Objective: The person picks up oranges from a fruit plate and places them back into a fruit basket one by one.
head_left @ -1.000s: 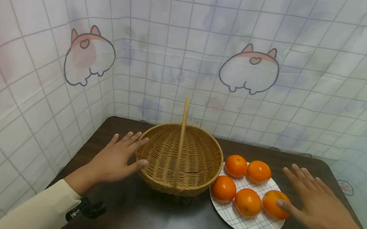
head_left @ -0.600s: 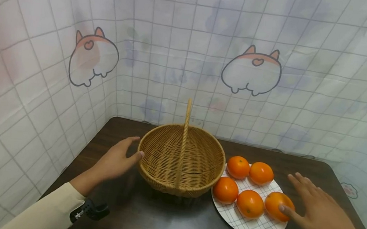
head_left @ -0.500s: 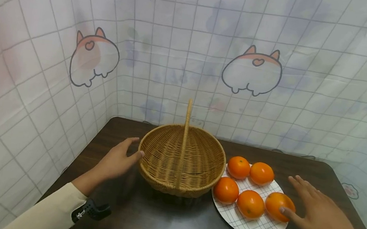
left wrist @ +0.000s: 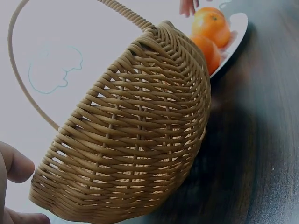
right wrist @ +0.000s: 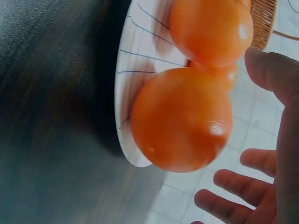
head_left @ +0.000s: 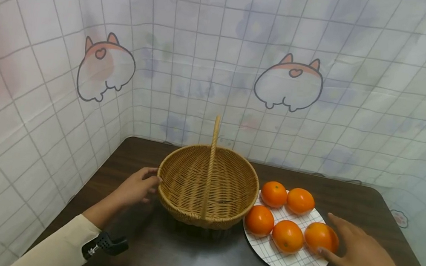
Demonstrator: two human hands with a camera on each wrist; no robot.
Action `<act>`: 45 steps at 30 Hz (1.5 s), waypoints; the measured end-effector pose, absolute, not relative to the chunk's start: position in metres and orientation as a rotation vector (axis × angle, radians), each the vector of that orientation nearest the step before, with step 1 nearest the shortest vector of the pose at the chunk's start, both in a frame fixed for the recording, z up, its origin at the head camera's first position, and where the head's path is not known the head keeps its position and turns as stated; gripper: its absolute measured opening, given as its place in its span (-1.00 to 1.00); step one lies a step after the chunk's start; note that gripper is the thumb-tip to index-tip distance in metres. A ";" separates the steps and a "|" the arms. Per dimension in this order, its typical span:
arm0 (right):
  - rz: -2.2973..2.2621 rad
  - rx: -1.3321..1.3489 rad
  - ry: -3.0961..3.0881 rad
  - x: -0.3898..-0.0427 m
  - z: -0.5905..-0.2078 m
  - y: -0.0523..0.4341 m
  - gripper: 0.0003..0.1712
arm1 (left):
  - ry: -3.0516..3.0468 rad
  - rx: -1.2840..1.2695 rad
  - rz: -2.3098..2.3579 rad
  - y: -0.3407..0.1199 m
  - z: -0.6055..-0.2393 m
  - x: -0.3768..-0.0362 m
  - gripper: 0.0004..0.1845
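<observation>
Head view shows the right hand (head_left: 359, 252) spread in a released grip around the rightmost round orange fruit (head_left: 318, 236), thumb touching its near side, fingers behind it and not yet closed. That fruit lies at the right edge of a white checked round plate (head_left: 293, 260) with four others, on the dark wooden bench (head_left: 193, 255). The left hand (head_left: 136, 187) touches the left rim of the woven wicker handled basket (head_left: 208, 186), fingers loosely bent, clamping nothing.
</observation>
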State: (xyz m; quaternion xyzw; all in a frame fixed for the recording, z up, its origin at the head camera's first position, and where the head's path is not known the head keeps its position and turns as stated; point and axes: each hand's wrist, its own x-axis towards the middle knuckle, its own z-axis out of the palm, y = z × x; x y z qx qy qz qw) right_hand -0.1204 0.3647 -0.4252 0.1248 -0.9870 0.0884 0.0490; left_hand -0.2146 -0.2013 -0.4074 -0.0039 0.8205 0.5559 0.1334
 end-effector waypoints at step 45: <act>0.515 0.396 -2.902 -0.136 -0.424 0.361 0.02 | 2.237 -0.038 1.848 -0.196 -0.414 -0.213 -0.40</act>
